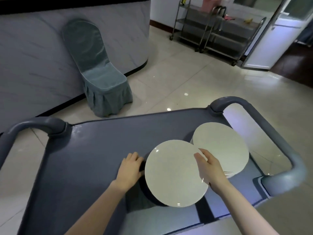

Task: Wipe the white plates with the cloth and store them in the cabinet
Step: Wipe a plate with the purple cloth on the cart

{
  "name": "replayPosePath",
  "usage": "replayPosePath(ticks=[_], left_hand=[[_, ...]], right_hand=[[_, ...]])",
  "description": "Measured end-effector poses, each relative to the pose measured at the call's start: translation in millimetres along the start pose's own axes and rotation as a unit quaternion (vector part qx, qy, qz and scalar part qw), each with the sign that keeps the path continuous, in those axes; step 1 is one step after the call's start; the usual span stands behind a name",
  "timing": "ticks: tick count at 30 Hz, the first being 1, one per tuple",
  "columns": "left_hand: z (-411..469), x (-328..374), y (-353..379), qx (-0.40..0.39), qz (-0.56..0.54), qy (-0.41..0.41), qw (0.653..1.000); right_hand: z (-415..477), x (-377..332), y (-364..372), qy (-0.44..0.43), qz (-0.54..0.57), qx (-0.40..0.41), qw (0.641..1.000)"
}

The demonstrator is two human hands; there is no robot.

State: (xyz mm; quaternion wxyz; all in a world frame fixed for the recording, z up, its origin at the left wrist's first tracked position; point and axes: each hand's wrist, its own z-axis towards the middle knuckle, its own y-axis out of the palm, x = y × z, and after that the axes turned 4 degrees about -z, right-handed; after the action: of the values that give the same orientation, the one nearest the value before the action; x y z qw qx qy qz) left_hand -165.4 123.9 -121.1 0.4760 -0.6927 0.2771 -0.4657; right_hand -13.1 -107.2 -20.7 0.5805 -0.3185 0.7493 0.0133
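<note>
Right hand point(209, 167) grips the white plate point(169, 175) (thumb on its face).

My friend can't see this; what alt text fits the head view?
A right hand grips a white plate over a grey cart; the left hand is at its other edge. A plate stack sits alongside.

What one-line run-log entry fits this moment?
right hand: grips white plate by right rim | left hand: at plate's left edge, grasp unclear | plate stack: on cart, right side
</note>
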Motion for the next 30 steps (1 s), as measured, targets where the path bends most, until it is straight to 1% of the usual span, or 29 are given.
replayPosePath(ticks=[2, 4, 6, 8, 13, 16, 19, 23, 26, 28, 30], left_hand=[[6, -5, 1, -0.012, -0.02, 0.008, 1.0], [12, -6, -2, -0.034, -0.074, 0.017, 0.997], [15, -9, -7, -0.051, -0.117, 0.014, 0.992], [16, -15, -10, -0.057, -0.131, 0.005, 0.99], [12, -28, -11, -0.066, -0.113, 0.006, 0.991], [8, -28, -15, -0.073, -0.083, 0.022, 0.994], [3, -35, -19, -0.081, -0.098, 0.024, 0.992], [-3, -50, -26, -0.126, -0.108, 0.04, 0.985], [-8, -54, -32, -0.15, -0.061, 0.05, 0.986], [-13, -58, -35, -0.148, -0.036, 0.04, 0.988], [-19, -67, -39, -0.136, -0.033, 0.011, 0.99]], right_hand=[[-3, 2, 3, 0.006, -0.01, 0.007, 1.0], [-6, 6, 5, 0.01, -0.01, 0.014, 1.0], [-9, 10, 7, 0.015, -0.011, 0.018, 1.0], [-10, 14, 10, 0.02, -0.014, 0.019, 1.0], [-9, 19, 19, 0.017, -0.023, 0.011, 1.0], [-7, 18, 25, 0.013, -0.034, 0.007, 0.999], [-6, 19, 31, 0.012, -0.033, 0.004, 0.999], [-4, 18, 41, 0.011, -0.035, -0.009, 0.999], [-2, 19, 47, 0.013, -0.042, -0.017, 0.999], [1, 19, 51, 0.012, -0.047, -0.027, 0.998], [5, 18, 55, 0.009, -0.056, -0.036, 0.998]])
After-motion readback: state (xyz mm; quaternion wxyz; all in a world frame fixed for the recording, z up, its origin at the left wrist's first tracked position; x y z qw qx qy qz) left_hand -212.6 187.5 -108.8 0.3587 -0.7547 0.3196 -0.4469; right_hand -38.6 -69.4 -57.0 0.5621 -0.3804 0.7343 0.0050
